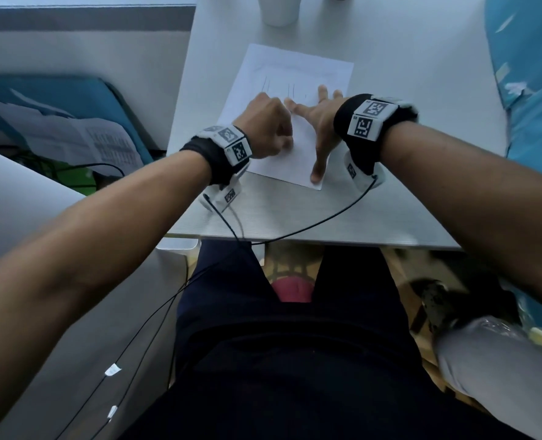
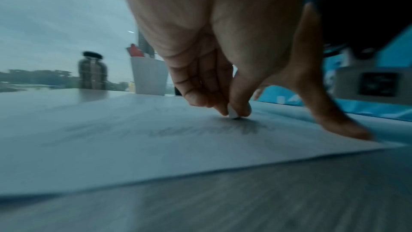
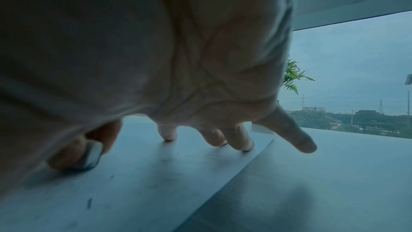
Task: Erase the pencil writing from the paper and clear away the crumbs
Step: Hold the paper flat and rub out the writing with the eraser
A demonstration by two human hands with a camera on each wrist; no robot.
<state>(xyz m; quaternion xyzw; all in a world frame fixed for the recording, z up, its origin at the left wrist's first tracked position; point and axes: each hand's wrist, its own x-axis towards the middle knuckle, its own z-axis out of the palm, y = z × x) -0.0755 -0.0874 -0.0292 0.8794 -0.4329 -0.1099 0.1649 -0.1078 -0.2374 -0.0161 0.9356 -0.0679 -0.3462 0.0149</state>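
Observation:
A white sheet of paper (image 1: 295, 68) lies on the white table (image 1: 422, 122), with faint pencil strokes (image 1: 282, 88) near its middle. My left hand (image 1: 277, 130) is curled over the sheet. In the left wrist view its fingertips pinch a small white eraser (image 2: 233, 113) with the tip pressed onto the paper (image 2: 111, 147), just beyond a blurred grey patch of writing (image 2: 211, 130). My right hand (image 1: 319, 122) lies spread on the sheet, fingertips (image 3: 243, 145) pressing it flat, thumb near its front corner. A few dark crumbs (image 3: 89, 202) dot the paper (image 3: 156, 183).
A white cup (image 1: 277, 11) stands at the table's far edge, a dark-lidded jar (image 2: 92, 71) to its left. Black cables (image 1: 295, 233) trail from both wristbands over the table's front edge. Blue fabric (image 1: 533, 106) borders the table on the right. Papers lie on a blue chair (image 1: 82, 138) at left.

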